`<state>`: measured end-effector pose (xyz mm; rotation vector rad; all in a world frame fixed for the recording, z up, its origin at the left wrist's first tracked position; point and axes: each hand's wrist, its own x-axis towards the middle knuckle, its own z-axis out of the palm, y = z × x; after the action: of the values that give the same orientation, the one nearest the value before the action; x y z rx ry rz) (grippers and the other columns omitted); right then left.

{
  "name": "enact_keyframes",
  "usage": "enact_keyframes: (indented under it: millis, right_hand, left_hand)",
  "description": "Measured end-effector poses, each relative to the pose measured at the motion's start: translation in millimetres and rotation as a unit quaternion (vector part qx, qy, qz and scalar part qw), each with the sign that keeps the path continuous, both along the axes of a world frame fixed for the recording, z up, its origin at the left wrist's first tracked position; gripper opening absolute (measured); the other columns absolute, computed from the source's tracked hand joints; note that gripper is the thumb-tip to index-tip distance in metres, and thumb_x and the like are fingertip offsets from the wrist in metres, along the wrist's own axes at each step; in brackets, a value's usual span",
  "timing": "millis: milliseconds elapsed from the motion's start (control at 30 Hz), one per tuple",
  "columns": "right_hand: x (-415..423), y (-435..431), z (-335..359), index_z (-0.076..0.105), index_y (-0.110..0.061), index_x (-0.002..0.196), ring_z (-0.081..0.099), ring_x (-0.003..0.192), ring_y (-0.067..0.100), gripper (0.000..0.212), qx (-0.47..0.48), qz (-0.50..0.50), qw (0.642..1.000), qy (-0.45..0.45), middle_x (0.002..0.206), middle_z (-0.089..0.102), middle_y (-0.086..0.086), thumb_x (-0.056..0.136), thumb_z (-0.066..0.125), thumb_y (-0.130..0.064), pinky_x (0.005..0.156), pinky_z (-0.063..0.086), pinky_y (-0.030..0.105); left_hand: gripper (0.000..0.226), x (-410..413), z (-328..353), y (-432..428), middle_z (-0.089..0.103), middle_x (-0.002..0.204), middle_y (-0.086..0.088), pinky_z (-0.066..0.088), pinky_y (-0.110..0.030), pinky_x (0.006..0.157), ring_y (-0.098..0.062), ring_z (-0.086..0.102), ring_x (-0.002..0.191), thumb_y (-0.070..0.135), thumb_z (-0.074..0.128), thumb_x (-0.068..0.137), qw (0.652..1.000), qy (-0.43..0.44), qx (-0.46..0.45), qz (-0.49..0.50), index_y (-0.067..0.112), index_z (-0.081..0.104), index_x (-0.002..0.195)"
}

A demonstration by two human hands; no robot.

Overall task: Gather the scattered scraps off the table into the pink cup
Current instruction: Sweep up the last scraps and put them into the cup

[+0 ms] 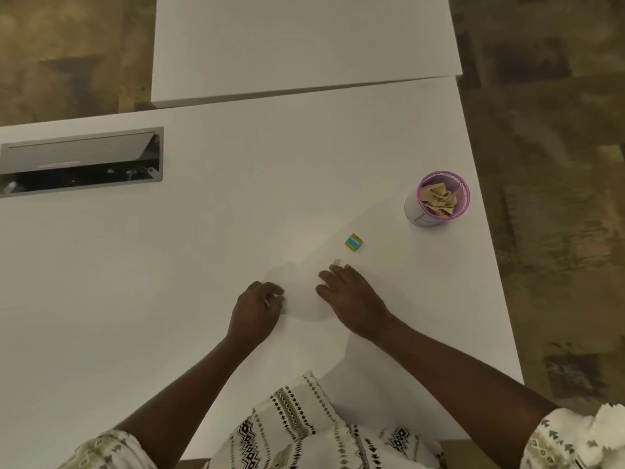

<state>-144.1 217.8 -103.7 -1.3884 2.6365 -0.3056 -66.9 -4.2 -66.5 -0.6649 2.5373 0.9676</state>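
The pink mesh cup [439,201] stands near the table's right edge with crumpled brown paper scraps inside. A small yellow and blue square scrap [353,242] lies on the white table [236,214] to the cup's lower left. A tiny tan scrap [337,262] lies just beyond the fingertips of my right hand [348,296], which rests flat on the table, fingers spread. My left hand [258,308] is curled, fingers pinched together beside it; whether it holds anything is hidden.
A recessed metal cable box [81,162] with its lid up is set into the table at the left. A second white table [304,45] abuts at the back. Patterned brown floor lies past the right edge.
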Motion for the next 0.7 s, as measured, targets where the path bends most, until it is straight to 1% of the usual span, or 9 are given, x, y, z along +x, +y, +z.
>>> enact_keyframes:
  millis: [67,133,200,267,333,400,500,567,700]
  right_hand:
    - [-2.5,9.0,3.2,0.063,-0.013,0.111,0.058,0.123,0.037,0.023,-0.003,0.005,1.000,-0.007,0.131,0.062,0.013,0.090,0.057,-0.006,0.102,0.049,0.044]
    - [0.2,18.8,7.0,0.065,-0.011,0.120,0.059,0.124,0.036,0.037,0.004,0.018,1.000,-0.008,0.134,0.062,0.015,0.084,0.058,-0.001,0.095,0.055,0.039]
    - [3.5,29.2,10.6,0.066,-0.009,0.122,0.060,0.123,0.035,0.050,0.011,0.037,0.999,-0.008,0.134,0.062,0.017,0.076,0.052,0.006,0.080,0.059,0.033]
    - [3.4,37.5,15.9,0.068,-0.007,0.114,0.065,0.115,0.034,0.048,0.018,0.055,0.998,-0.002,0.126,0.066,0.016,0.072,0.051,0.006,0.066,0.059,0.028]
    - [0.0,40.9,22.0,0.068,-0.007,0.101,0.067,0.099,0.032,0.038,0.028,0.057,0.998,-0.013,0.112,0.068,0.013,0.070,0.055,0.010,0.056,0.056,0.028]
    - [-4.0,40.6,26.2,0.066,-0.009,0.097,0.063,0.089,0.027,0.035,0.042,0.034,0.998,-0.031,0.101,0.066,0.009,0.069,0.061,0.011,0.050,0.052,0.028]
    - [-13.0,41.0,30.9,0.066,-0.011,0.103,0.059,0.091,0.027,0.029,0.041,-0.047,0.996,-0.066,0.101,0.063,0.008,0.081,0.058,0.007,0.056,0.054,0.035]
    - [-22.8,43.1,35.5,0.069,-0.010,0.096,0.060,0.084,0.028,0.017,-0.023,-0.133,0.985,-0.106,0.095,0.065,0.009,0.088,0.062,0.004,0.063,0.054,0.036]
    - [-48.0,47.2,47.2,0.073,-0.009,0.093,0.063,0.084,0.022,0.010,-0.140,-0.326,0.912,-0.206,0.094,0.069,0.008,0.092,0.064,-0.006,0.075,0.047,0.025]
  left_hand:
    - [0.016,-1.3,-0.1,2.2,0.064,0.093,0.002,0.052,-0.033,0.078,-0.018,0.063,0.080,0.017,0.063,0.090,1.000,0.000,0.000,-0.003,0.021,0.073,0.101]
    - [0.016,-2.6,0.3,5.2,0.063,0.093,0.003,0.052,-0.033,0.078,-0.018,0.062,0.079,0.017,0.062,0.090,1.000,0.000,0.002,-0.005,0.022,0.073,0.101]
    - [0.017,-5.0,0.4,9.4,0.063,0.094,0.003,0.053,-0.033,0.077,-0.018,0.062,0.079,0.017,0.062,0.090,1.000,0.002,0.006,-0.013,0.021,0.073,0.102]
    - [0.017,-9.9,0.5,16.1,0.063,0.096,0.002,0.052,-0.032,0.077,-0.017,0.062,0.079,0.017,0.061,0.091,1.000,0.005,0.012,-0.027,0.020,0.072,0.103]
    - [0.018,-17.8,0.9,25.1,0.062,0.097,0.003,0.049,-0.030,0.074,-0.015,0.061,0.079,0.018,0.060,0.091,0.999,0.014,0.020,-0.039,0.020,0.072,0.104]
    - [0.019,-28.8,1.7,36.0,0.062,0.099,0.002,0.047,-0.028,0.072,-0.014,0.060,0.079,0.018,0.059,0.091,0.998,0.030,0.023,-0.059,0.020,0.071,0.106]
    - [0.023,-50.3,3.7,53.3,0.060,0.105,0.000,0.052,-0.031,0.076,-0.018,0.062,0.085,0.019,0.058,0.093,0.993,0.050,0.020,-0.103,0.019,0.067,0.115]
    - [0.029,-66.3,4.8,64.2,0.059,0.111,-0.003,0.054,-0.036,0.082,-0.021,0.063,0.093,0.018,0.056,0.095,0.990,0.054,0.008,-0.133,0.017,0.062,0.123]
    - [0.027,-91.5,3.5,81.5,0.055,0.112,-0.009,0.053,-0.043,0.079,-0.028,0.057,0.097,0.014,0.050,0.097,0.977,0.059,-0.036,-0.202,0.011,0.056,0.123]
